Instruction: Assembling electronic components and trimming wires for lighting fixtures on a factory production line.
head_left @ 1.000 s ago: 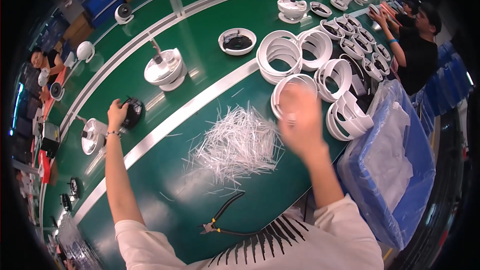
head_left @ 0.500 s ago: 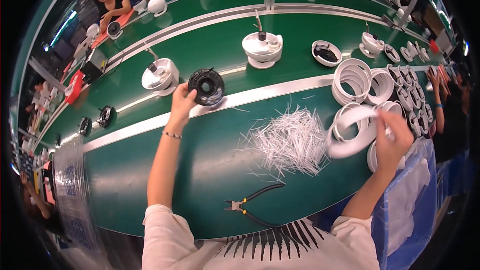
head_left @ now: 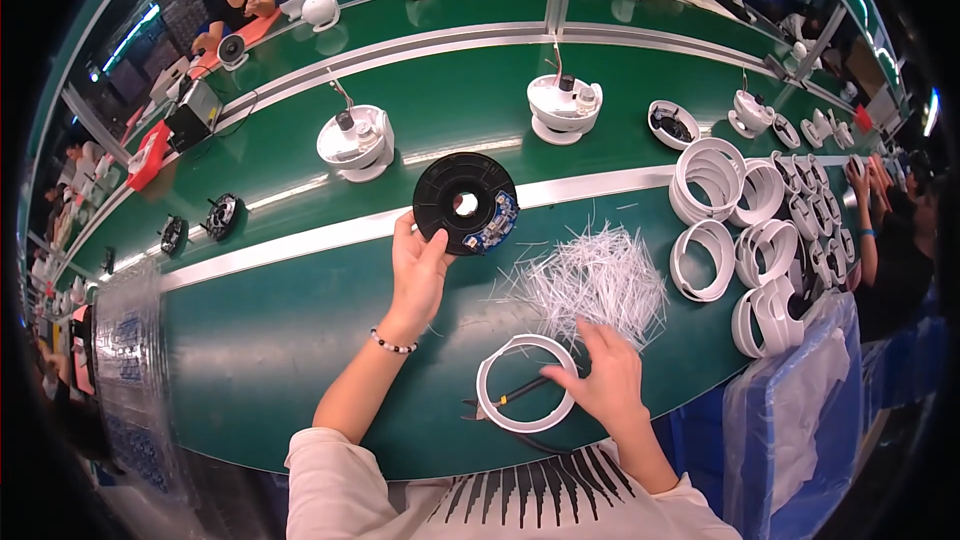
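Observation:
My left hand (head_left: 416, 270) holds up a black round disc (head_left: 464, 204) with a centre hole and a small blue circuit board on its right edge. My right hand (head_left: 603, 383) rests on the rim of a white plastic ring (head_left: 492, 395) lying flat on the green table. The ring lies over a pair of black pliers (head_left: 515, 392) with yellow-edged handles. A pile of thin white cable ties (head_left: 597, 280) lies just beyond my right hand.
Several white rings (head_left: 745, 230) are stacked to the right. White dome-shaped housings (head_left: 355, 140) (head_left: 563, 106) ride on the green conveyor beyond a silver rail. Black discs (head_left: 221, 215) lie at the left. A blue bin with plastic sheet (head_left: 810, 410) stands at right. Other people work across and at right.
My left hand has lifted the black disc off the belt and brought it toward me. My right hand has set a white ring down over the pliers.

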`<action>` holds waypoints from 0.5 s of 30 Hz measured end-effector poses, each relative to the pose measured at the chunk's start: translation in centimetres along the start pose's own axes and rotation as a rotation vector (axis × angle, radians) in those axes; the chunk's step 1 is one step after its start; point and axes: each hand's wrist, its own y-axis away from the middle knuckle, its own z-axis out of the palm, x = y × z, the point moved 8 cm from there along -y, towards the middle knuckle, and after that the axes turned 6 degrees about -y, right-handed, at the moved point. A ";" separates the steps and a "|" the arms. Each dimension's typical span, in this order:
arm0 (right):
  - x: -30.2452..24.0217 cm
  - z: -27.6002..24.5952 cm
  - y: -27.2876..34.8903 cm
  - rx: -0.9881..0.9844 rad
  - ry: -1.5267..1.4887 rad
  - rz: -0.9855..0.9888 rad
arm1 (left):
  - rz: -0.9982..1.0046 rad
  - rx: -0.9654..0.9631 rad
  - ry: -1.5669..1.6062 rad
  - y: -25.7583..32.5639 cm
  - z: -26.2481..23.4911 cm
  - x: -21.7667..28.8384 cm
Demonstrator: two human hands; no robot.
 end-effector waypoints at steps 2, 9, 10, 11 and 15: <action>-4.6 -1.1 0.2 0.068 0.110 -0.332 | 0.012 0.011 -0.004 0.2 0.2 0.1; -5.4 4.3 1.7 -0.334 0.179 -0.254 | 0.047 -0.004 -0.008 1.2 0.8 0.4; -5.5 3.3 1.3 -0.266 0.028 -0.242 | 0.054 -0.013 -0.015 1.4 0.9 0.4; -5.4 2.3 0.8 -0.196 -0.122 -0.228 | 0.049 -0.015 -0.016 1.6 1.1 0.3; -3.6 -1.8 -2.4 0.306 -0.671 -0.221 | 0.119 -0.076 -0.020 3.0 2.5 -0.1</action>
